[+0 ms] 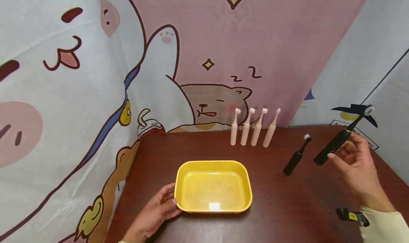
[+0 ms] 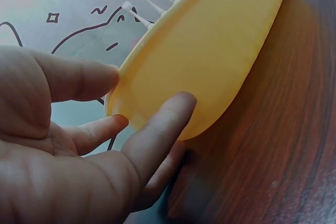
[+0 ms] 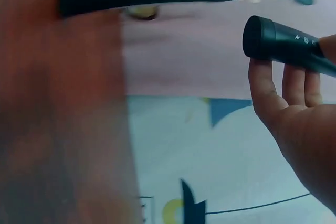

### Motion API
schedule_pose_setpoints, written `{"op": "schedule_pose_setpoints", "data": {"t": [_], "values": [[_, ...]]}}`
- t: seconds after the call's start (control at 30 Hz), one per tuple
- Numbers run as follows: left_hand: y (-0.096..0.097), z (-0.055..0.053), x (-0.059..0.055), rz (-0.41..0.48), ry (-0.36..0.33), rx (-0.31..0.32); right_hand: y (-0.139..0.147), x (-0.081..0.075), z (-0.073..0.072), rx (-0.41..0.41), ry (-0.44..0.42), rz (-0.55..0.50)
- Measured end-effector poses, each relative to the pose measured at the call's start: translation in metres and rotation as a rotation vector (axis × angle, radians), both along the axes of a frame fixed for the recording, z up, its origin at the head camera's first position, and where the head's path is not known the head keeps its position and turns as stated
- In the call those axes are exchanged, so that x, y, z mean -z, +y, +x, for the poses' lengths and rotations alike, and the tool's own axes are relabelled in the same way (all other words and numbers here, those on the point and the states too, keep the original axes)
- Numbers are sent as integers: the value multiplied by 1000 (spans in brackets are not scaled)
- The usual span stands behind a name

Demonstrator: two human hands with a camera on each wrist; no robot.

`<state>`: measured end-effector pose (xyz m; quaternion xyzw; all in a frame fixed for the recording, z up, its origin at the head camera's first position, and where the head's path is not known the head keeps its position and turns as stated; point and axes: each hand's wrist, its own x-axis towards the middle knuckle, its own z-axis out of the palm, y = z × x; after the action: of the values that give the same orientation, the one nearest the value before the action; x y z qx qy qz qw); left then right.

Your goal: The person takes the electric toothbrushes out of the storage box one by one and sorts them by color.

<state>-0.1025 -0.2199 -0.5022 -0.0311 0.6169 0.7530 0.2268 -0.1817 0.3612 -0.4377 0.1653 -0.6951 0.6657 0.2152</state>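
My left hand (image 1: 156, 211) touches the left end of a yellow plastic tray (image 1: 248, 186), its fingers against the outer wall. Up close in the left wrist view, the fingertips (image 2: 184, 103) rest on the tray's outside. With thumb and fingers, my right hand (image 1: 361, 168) grips the handle of a black electric toothbrush (image 1: 335, 143), raised and tilted above the table's right side. The right wrist view shows the held handle's base (image 3: 254, 38), while the head end is outside that view. Left of this hand, a second black electric toothbrush (image 1: 293, 163) stands on the table.
Several pale pink electric toothbrushes (image 1: 245, 133) stand in a row at the back of the dark red-brown table (image 1: 179, 147). A cartoon-printed cloth (image 1: 271, 40) rises behind and at the sides. A black wrist strap (image 1: 353, 216) is by my right sleeve.
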Motion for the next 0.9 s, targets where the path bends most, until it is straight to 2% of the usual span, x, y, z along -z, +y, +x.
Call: {"op": "schedule_pose_setpoints", "data": {"t": [0.1,0.2,0.43,0.67,0.9], "values": [[-1,0,0,-3,0,-4,5,15,-7,185,-44,278],[-1,0,0,-3,-2,-8,6,31,-14,264,-60,423],[-1,0,2,6,-4,-3,6,57,-24,235,-51,421],[0,-1,0,3,3,0,2,68,-26,171,-28,412],[0,-1,0,5,0,5,1,75,-28,136,-103,460]]}}
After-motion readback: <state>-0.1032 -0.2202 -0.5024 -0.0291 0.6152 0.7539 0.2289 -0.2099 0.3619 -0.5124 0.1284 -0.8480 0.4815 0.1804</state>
